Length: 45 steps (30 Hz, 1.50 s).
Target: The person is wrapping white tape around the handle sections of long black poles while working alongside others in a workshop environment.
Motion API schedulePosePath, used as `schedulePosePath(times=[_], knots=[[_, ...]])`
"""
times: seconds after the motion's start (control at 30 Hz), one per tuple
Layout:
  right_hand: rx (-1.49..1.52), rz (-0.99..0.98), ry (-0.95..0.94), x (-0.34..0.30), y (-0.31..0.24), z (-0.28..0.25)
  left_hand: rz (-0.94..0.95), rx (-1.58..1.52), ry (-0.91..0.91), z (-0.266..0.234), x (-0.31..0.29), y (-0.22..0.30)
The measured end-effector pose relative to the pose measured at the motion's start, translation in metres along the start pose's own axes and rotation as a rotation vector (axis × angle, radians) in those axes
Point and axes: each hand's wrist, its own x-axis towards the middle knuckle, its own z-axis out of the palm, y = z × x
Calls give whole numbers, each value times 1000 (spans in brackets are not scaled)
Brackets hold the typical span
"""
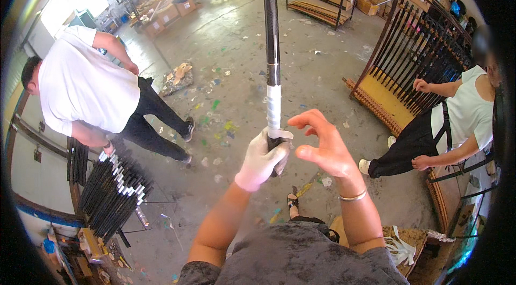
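Observation:
A long, glossy black pole (pixel 272 32) stands nearly upright in front of me and runs out past the top of the view. White tape (pixel 273 106) is wrapped around its lower part, with a loose-looking flap at its bottom edge. My left hand (pixel 255 162), in a whitish glove, is closed around the pole just below the tape; a dark piece shows between its fingers. Bare and with a bracelet at the wrist, my right hand (pixel 327 148) is held just right of the tape, thumb and fingers apart, seemingly not touching the pole.
At left, a person in white (pixel 91 80) bends over a stack of black poles (pixel 110 199) with white ends. Another person (pixel 457 118) stands at right beside a rack (pixel 408 54) of dark poles. White strips (pixel 400 247) lie near my right elbow. Scraps litter the concrete floor (pixel 226 59).

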Motion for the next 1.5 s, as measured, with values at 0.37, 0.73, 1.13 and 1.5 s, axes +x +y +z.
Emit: schedulePosePath(times=[0.37,0.73,1.13,1.5], knots=[[-914,106,619,4,56,-167,79,-516,-460,-50,-29,5],[-929,255,756,-162,105,-302,-33,-438,-113,-55,1,-34],[-915,269,758,-210,67,-327,55,-333,-5,-50,26,-43],[-995,245,818,-239,32,-323,10,-230,43,-49,38,-51]])
